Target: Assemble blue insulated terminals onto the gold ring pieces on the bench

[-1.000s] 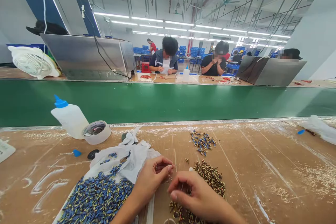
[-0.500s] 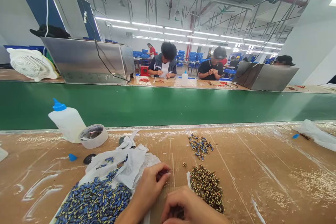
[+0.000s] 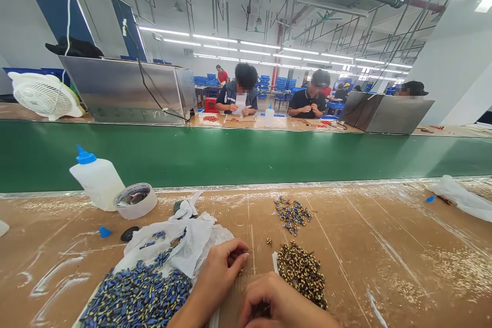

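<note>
- I see my left hand (image 3: 221, 274) curled with fingertips pinched narrow on a few small dark parts (image 3: 237, 255), held just left of the brown-and-cream pile (image 3: 302, 272).
- My right hand (image 3: 282, 305) sits at the bottom edge, just below that pile, fingers curled tight over something dark; I cannot tell what it grips.
- The brown-and-cream pile lies on the brown worktable (image 3: 384, 256), and I take it as my landmark.
- Beyond the pile, near it, lies a smaller scatter of blue parts (image 3: 292, 211).
- Left of the pile, past my left hand, a white plastic bag (image 3: 184, 241) spills a big heap of blue-and-yellow parts (image 3: 134, 297).
- Farther left and beyond stand a roll of tape (image 3: 136, 200) and, touching it, a white squeeze bottle (image 3: 96, 179) with a blue cap.
- Well beyond the pile runs a green conveyor belt (image 3: 246, 156).
- Across the belt, other people (image 3: 240, 95) sit at work at their own bench, and a white fan (image 3: 44, 95) stands far left.
</note>
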Demonstrator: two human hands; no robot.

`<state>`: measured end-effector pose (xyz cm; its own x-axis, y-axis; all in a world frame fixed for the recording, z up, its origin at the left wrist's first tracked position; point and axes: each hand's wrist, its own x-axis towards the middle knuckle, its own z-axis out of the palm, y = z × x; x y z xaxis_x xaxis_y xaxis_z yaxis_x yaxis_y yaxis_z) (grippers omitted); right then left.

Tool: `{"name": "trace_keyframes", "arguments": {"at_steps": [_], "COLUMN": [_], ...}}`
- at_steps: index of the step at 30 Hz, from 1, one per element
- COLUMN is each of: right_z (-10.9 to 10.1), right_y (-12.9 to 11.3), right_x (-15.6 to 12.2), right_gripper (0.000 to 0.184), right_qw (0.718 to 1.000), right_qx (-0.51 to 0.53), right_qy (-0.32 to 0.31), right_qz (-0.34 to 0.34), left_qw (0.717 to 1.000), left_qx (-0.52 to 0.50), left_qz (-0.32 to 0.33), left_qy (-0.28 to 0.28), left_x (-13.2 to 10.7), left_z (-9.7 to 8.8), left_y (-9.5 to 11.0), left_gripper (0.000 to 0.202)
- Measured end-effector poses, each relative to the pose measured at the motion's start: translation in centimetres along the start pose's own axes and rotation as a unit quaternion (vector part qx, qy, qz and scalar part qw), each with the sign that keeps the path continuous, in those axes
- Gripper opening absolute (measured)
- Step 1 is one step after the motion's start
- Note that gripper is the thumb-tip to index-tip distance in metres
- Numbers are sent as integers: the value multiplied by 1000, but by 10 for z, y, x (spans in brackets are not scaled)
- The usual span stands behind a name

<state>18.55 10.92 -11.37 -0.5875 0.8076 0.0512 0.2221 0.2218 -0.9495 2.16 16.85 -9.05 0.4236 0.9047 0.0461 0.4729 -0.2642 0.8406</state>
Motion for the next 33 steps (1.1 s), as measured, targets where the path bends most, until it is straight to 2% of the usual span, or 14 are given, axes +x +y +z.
{"name": "trace_keyframes", "arguments": {"at_steps": [7,16,24,33], "right_z": [0,-5,-7,-3], "right_y": [-7,-11,-16,-7], "right_x": [-3,-4,-4,-3], "right_gripper": [27,20,20,30], "right_qw": [992,988,994,999], "right_qx": [84,91,57,-25], "right_qy": [-6,-9,-10,-16], "right_qz": [92,128,95,-25], "left_qw": [1000,1000,1000,1000], "left_qx": [3,0,6,4], "left_qz": [7,11,11,17], "left_qy": [-3,-4,-3,-3], "left_x": [-1,-2,-1,-1], "left_z": [1,0,0,-1], "left_y": [0,0,0,0], "left_gripper": [17,17,17,18]}}
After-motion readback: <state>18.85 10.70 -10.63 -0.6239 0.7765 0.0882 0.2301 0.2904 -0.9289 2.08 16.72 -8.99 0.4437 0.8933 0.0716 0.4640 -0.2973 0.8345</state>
